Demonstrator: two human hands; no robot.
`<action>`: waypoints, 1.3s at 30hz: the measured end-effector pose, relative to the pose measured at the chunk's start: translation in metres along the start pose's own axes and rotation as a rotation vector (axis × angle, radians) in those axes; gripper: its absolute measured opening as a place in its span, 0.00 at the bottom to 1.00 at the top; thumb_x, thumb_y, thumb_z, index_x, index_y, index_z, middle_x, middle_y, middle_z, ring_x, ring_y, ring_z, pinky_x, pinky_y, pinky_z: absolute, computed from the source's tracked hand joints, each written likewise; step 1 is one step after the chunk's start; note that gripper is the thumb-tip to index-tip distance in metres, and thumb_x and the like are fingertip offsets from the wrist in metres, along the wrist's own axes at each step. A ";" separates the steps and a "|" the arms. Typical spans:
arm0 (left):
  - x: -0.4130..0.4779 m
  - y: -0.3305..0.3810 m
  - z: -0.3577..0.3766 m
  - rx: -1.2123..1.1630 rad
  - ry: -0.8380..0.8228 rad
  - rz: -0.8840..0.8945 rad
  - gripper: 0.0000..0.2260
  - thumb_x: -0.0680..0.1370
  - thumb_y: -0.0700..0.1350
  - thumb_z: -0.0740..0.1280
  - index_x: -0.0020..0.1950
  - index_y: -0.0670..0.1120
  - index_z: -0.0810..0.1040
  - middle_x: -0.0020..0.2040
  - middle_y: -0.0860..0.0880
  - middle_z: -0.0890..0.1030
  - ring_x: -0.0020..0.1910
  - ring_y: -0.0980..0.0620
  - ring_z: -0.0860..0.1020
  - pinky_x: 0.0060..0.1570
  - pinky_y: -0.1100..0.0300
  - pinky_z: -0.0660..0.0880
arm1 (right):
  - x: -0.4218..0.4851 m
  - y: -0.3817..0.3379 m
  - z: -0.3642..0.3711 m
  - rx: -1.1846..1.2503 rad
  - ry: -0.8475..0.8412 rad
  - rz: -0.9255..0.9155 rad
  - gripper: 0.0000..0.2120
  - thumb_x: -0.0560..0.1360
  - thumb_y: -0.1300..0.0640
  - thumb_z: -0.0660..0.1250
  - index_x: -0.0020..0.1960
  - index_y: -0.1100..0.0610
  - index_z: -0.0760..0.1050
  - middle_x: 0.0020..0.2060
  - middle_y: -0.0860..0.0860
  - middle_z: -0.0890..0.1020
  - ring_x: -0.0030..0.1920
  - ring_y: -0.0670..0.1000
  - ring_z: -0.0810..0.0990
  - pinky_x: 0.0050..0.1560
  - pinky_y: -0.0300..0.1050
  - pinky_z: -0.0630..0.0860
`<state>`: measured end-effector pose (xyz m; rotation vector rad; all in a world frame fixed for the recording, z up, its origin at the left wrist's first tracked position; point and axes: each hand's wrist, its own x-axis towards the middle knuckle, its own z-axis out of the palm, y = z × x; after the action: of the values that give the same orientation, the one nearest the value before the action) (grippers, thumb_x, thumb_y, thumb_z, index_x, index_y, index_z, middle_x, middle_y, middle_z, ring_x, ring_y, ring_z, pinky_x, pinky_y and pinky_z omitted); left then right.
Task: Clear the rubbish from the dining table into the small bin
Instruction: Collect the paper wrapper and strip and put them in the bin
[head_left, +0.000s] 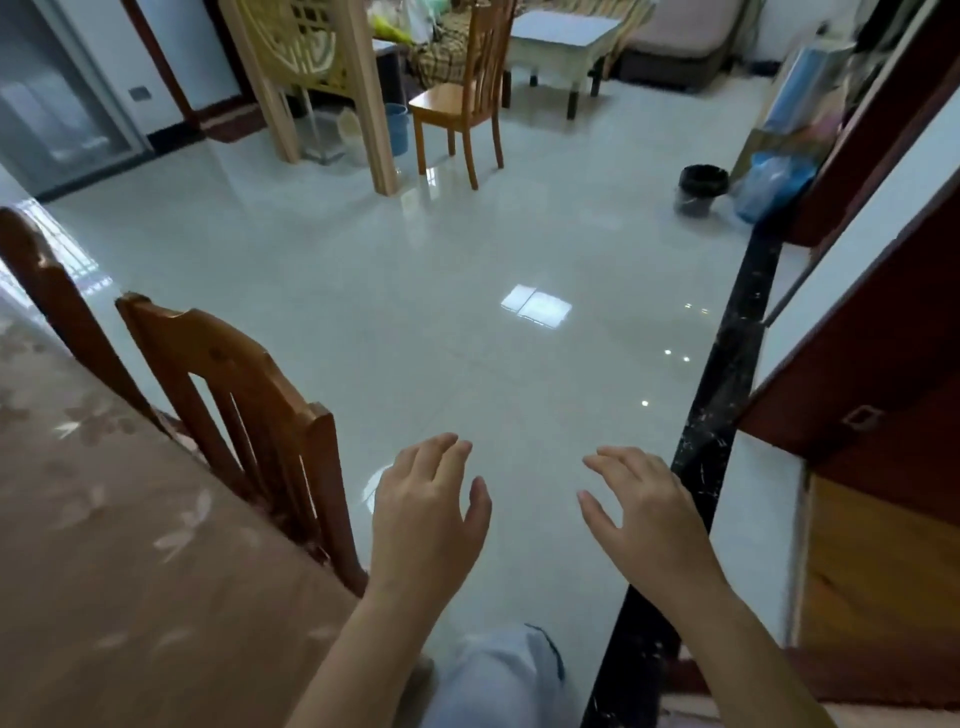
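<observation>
Glossy pale floor tiles (415, 322) fill most of the head view, catching window glare. Taking the dining table (130, 545) as the landmark: it fills the lower left corner under a brown flowered cloth, and the part in view carries no rubbish that I can make out. Two wooden chairs (249, 415) stand pushed against its near edge. Just beyond the table's corner, both hands hang over the bare floor, palms down. The left hand (423, 514) is spread loosely with fingers slightly curled and grips nothing; the right hand (644, 512) beside it is likewise splayed and empty. Far across the floor from the table, up toward the right wall, sits the small bin (701, 189), dark and seemingly lined with a black bag, though it is blurred. A blue plastic bag (774, 184) lies just beside it.
</observation>
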<state>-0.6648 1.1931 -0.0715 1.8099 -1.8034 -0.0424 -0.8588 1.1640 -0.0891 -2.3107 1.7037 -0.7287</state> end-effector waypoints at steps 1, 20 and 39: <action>0.023 -0.005 0.008 -0.007 0.008 -0.011 0.16 0.72 0.46 0.59 0.51 0.39 0.79 0.49 0.43 0.82 0.46 0.43 0.80 0.47 0.52 0.76 | 0.026 0.004 0.003 -0.017 -0.011 -0.012 0.19 0.71 0.49 0.57 0.52 0.59 0.78 0.48 0.56 0.82 0.49 0.57 0.79 0.50 0.53 0.75; 0.319 -0.084 0.090 0.161 0.186 -0.356 0.17 0.70 0.49 0.59 0.51 0.40 0.79 0.49 0.43 0.82 0.45 0.42 0.80 0.45 0.52 0.76 | 0.421 0.044 0.079 0.122 -0.076 -0.370 0.19 0.70 0.49 0.58 0.51 0.59 0.78 0.47 0.57 0.82 0.48 0.58 0.80 0.49 0.52 0.75; 0.465 -0.257 0.055 0.343 0.367 -0.881 0.19 0.72 0.50 0.57 0.53 0.40 0.79 0.50 0.44 0.82 0.49 0.44 0.79 0.49 0.50 0.75 | 0.686 -0.115 0.232 0.324 -0.299 -0.888 0.14 0.68 0.55 0.65 0.51 0.60 0.78 0.48 0.56 0.82 0.49 0.57 0.80 0.50 0.51 0.75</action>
<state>-0.4145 0.7218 -0.0518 2.5223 -0.6968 0.2559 -0.4963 0.5279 -0.0506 -2.6848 0.3457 -0.6546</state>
